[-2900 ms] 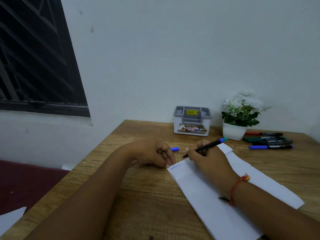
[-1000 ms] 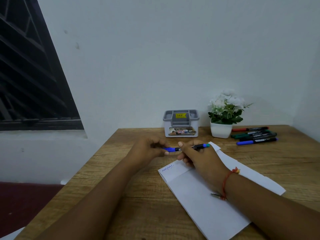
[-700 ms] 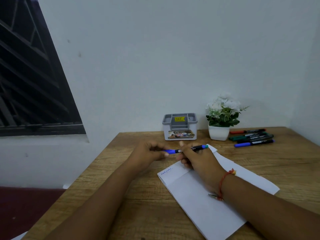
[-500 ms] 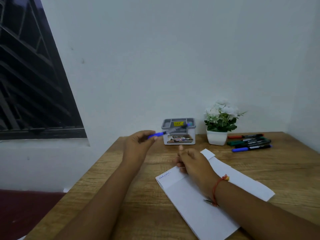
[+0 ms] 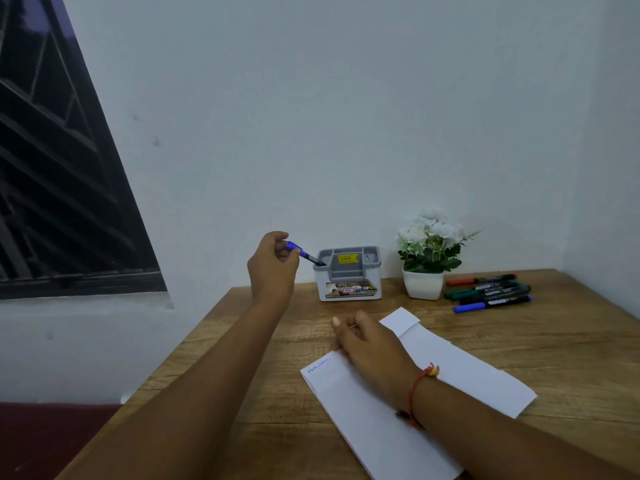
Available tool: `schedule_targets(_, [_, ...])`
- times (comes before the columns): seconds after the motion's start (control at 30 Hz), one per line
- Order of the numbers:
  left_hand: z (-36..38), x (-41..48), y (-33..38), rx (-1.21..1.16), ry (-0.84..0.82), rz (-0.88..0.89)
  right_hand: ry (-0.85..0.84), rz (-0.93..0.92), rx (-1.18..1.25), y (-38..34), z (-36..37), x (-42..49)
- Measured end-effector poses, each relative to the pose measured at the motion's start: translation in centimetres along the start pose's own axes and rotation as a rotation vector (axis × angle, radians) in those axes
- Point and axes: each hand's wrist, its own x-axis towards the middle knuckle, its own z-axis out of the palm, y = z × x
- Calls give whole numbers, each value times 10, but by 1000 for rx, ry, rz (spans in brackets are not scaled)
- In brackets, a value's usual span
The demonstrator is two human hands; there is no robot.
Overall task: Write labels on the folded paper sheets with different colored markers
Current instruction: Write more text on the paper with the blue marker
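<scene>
Holding the blue marker (image 5: pixel 298 251) pinched in curled fingers, the left hand (image 5: pixel 273 268) sits at 9 o'clock of the grey organizer (image 5: pixel 349 277). The marker's long axis slants down toward 4 o'clock, with its dark end at the rim of the leftmost compartment. This looks like a drop-in along that axis, path clear. The right hand (image 5: pixel 367 344) rests loosely curled, gripping nothing, on the folded paper (image 5: pixel 467 372) at 6 o'clock. Spare markers (image 5: pixel 491 293) lie at 3 o'clock past the plant pot (image 5: pixel 423 285), nearer the right hand.
</scene>
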Motion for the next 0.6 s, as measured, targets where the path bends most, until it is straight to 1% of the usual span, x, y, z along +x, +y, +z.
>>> schedule_targets(0.17, [21,1,-11,16,-61,-54,-9,-8,-32,1,1,1])
schedule_targets(0.3, [31,1,-18,53,-97,-60,-16,-17,-59,0,0,0])
schedule_targets(0.5, [22,-17,-20,29,-153,-73,-25,-20,-61,-1,1,0])
schedule_targets(0.53, [16,-23,-21,41,-197,-71,-19,-15,-54,-1,1,0])
schedule_targets(0.57, [8,-29,-22,62,-280,-75,-8,-10,-43,-1,1,1])
schedule_targets(0.6, [-1,-35,-24,99,-404,-87,10,-2,-29,0,2,3])
